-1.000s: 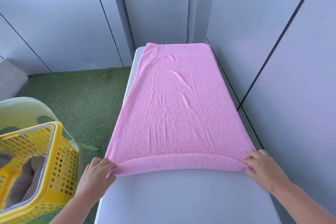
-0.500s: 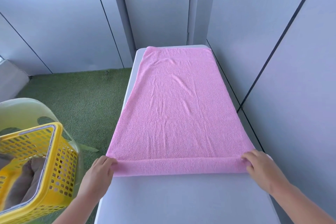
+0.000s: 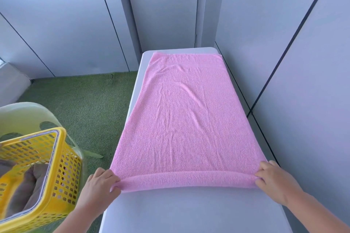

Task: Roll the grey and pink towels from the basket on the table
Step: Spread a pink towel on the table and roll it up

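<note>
A pink towel (image 3: pixel 185 119) lies spread flat along the white table (image 3: pixel 189 212), its near edge turned over into a thin roll. My left hand (image 3: pixel 99 185) pinches the left end of that roll and my right hand (image 3: pixel 274 181) pinches the right end. A grey towel (image 3: pixel 24 187) lies crumpled inside the yellow perforated basket (image 3: pixel 64 166) at the lower left, beside the table.
The basket rests on a pale green plastic chair (image 3: pixel 28 115). Green artificial turf (image 3: pixel 85 109) covers the floor to the left. Grey wall panels (image 3: pixel 303 100) run close along the table's right side, and a door (image 3: pixel 162 5) stands behind its far end.
The rolled near edge of the pink towel has grown slightly thicker as both hands turned it forward. The view has tilted up a little.
</note>
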The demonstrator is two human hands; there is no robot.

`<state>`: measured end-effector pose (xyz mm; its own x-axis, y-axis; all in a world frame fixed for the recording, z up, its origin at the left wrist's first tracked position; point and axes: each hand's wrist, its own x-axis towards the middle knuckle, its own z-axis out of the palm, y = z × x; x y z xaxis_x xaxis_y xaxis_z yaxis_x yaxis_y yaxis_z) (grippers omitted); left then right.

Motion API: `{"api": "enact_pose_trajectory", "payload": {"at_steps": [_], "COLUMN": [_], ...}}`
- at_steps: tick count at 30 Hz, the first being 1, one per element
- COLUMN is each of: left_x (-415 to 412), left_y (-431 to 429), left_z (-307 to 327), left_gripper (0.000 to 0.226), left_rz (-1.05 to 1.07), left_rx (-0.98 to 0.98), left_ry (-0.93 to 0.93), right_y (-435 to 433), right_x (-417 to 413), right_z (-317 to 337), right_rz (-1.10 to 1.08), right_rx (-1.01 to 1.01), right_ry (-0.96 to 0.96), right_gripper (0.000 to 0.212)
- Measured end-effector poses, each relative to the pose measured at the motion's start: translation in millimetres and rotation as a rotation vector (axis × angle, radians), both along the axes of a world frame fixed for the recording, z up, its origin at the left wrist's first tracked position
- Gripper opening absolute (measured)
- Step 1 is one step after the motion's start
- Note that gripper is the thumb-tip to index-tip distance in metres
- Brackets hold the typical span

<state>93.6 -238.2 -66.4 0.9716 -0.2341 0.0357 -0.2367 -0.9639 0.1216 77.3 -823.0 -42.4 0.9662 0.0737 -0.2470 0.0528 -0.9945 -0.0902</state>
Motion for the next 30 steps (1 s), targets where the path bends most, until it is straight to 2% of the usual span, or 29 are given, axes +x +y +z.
{"api": "enact_pose_trajectory", "payload": {"at_steps": [3, 6, 10, 13, 16, 18, 20, 23, 25, 28, 30], "left_x": [-6, 1, 8, 11, 12, 15, 19, 24, 23, 17, 17], "left_y": [-1, -7, -17, -20, -16, -15, -17, -17, -15, -12, -11], "left_z": [2, 5, 9, 5, -2, -1, 0, 3, 4, 8, 8], "left_gripper": [0.028, 0.033, 0.016, 0.015, 0.035, 0.044, 0.039, 0.030, 0.026, 0.025, 0.029], "left_rz": [0.001, 0.051, 0.231, 0.218, 0.059, 0.021, 0.038, 0.035, 0.015, -0.005, 0.003], "left_rx": [0.003, -0.029, -0.184, -0.202, -0.117, -0.048, -0.012, 0.034, 0.053, 0.040, 0.025], "left_ry": [-0.044, -0.045, -0.001, -0.010, 0.006, 0.036, 0.048, 0.051, 0.033, 0.009, 0.006], "right_y": [-4, 0, 3, 1, -9, -9, -5, -4, -6, -6, -6], "right_x": [-3, 0, 5, 5, 6, 10, 14, 19, 18, 14, 13], "right_z": [1, 5, 0, -8, -21, -24, -21, -14, -11, -5, -3], "right_rz": [-0.005, -0.117, -0.210, -0.112, -0.029, -0.013, 0.003, 0.013, 0.018, -0.004, -0.045], "right_rx": [0.015, 0.149, 0.244, 0.180, 0.048, 0.001, -0.016, -0.042, -0.062, -0.007, 0.042], "right_ry": [0.038, -0.017, -0.185, -0.226, -0.170, -0.167, -0.194, -0.128, -0.049, -0.028, 0.012], "right_gripper": [0.030, 0.016, 0.032, 0.027, 0.042, 0.043, 0.034, 0.006, 0.016, 0.032, 0.033]}}
